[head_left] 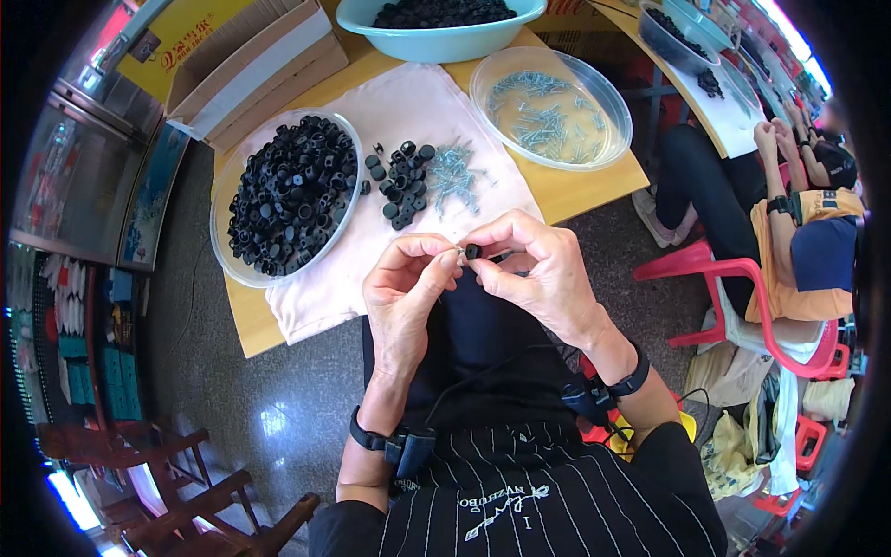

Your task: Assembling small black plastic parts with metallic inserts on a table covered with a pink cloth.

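Dark speckled floor (223, 381) is spread below, and on it a wooden table (594, 192) is set, partly covered by a pale pink cloth (320, 311). Over the near edge of that cloth, all the action is found! A small black cap (473, 252) is held up in the air, gripped by its sides between thumb and forefinger of the right hand (543, 269). Right against it, a thin silvery piece (461, 251), apparently a screw, is pinched in the fingertips of the left hand (408, 283); how far it is seated in the cap cannot be told. Beyond, loose black caps (406, 186) are heaped beside scattered screws (452, 176), and more are kept in round tubs.

And the handling? Very light, by the look of it; the cap is judged to be stiff plastic, hardly fragile, perhaps a little slippery where smooth. It is best taken by its side wall, with the opening left free. The metal piece, slim and easily rolled, is best pinched near one end, so the other is kept clear.
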A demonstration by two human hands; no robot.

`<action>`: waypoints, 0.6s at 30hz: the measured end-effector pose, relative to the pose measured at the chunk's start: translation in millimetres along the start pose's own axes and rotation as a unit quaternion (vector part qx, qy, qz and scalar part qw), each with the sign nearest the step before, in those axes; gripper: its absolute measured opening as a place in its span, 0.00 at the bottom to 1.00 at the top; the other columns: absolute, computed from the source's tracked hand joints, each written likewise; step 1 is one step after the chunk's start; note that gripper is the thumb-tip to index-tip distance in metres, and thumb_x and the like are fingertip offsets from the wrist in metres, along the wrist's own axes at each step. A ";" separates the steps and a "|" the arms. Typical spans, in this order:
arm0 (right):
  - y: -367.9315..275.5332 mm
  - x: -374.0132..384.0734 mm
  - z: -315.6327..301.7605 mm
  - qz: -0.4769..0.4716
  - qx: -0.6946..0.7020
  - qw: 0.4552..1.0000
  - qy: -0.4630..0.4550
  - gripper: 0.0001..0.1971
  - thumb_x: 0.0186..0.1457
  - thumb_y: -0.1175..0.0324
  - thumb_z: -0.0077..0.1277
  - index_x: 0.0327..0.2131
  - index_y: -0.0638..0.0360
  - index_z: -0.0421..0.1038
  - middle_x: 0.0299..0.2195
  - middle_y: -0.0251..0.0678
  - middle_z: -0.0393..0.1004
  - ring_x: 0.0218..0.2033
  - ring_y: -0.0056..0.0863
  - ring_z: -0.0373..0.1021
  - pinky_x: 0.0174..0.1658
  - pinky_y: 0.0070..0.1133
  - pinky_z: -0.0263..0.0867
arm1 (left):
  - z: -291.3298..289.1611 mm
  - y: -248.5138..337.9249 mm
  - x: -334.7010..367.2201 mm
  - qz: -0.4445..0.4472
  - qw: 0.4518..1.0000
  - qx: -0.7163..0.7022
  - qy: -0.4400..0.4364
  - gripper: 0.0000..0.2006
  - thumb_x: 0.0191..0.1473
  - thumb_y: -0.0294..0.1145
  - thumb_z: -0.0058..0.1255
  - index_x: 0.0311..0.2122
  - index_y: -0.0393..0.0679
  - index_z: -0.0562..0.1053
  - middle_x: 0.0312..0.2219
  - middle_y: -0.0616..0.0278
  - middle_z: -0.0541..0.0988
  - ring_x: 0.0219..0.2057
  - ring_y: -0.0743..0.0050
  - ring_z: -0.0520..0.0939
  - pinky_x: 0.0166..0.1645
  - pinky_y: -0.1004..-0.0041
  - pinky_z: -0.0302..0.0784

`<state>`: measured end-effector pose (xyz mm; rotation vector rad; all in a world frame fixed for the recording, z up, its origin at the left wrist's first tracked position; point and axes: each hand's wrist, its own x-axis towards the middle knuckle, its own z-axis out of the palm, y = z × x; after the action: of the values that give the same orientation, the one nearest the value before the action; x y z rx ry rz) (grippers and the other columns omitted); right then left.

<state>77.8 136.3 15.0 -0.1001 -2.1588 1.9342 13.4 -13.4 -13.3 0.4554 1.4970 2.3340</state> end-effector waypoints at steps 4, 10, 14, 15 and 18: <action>3.9 2.4 -0.4 0.006 0.033 0.999 -0.011 0.08 0.50 0.80 0.54 0.36 0.68 0.71 0.34 0.37 0.76 0.34 0.20 0.74 0.37 0.16 0.73 | -0.7 1.3 1.5 -0.023 0.998 -0.054 -0.002 0.05 0.53 0.23 0.54 0.36 0.37 0.73 0.32 0.62 0.78 0.29 0.81 0.76 0.34 0.81 0.71; 9.5 1.7 -4.1 0.044 0.130 0.990 -0.032 0.10 0.52 0.79 0.54 0.39 0.68 0.71 0.36 0.36 0.75 0.37 0.20 0.73 0.39 0.16 0.73 | -0.9 -0.5 -0.8 -0.038 0.998 -0.045 0.015 0.05 0.53 0.23 0.54 0.36 0.36 0.73 0.32 0.60 0.78 0.28 0.81 0.76 0.34 0.81 0.71; 16.7 0.7 -3.7 0.065 0.212 0.974 -0.041 0.11 0.54 0.78 0.53 0.42 0.68 0.71 0.37 0.36 0.75 0.37 0.20 0.73 0.40 0.16 0.73 | -2.9 -0.3 -4.4 -0.058 0.996 -0.073 0.005 0.05 0.54 0.24 0.53 0.36 0.36 0.74 0.32 0.60 0.79 0.28 0.80 0.75 0.34 0.80 0.70; 17.1 -0.3 -3.3 0.071 0.234 0.969 -0.048 0.12 0.54 0.77 0.53 0.43 0.68 0.71 0.38 0.37 0.75 0.37 0.19 0.73 0.39 0.16 0.73 | -3.7 0.0 -5.6 -0.067 0.994 -0.088 0.003 0.05 0.54 0.25 0.53 0.36 0.36 0.74 0.32 0.60 0.79 0.28 0.80 0.75 0.34 0.80 0.70; 17.0 -2.6 -4.4 0.086 0.270 0.957 -0.062 0.13 0.56 0.75 0.52 0.45 0.68 0.70 0.39 0.37 0.74 0.36 0.19 0.73 0.38 0.16 0.73 | -2.3 3.6 -9.5 -0.062 0.992 -0.107 0.000 0.05 0.54 0.25 0.53 0.36 0.36 0.74 0.33 0.60 0.79 0.28 0.80 0.75 0.34 0.80 0.70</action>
<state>79.5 142.1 -1.6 -0.0714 -1.6530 2.6201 20.5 -20.9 -11.7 0.2986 1.2194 2.3610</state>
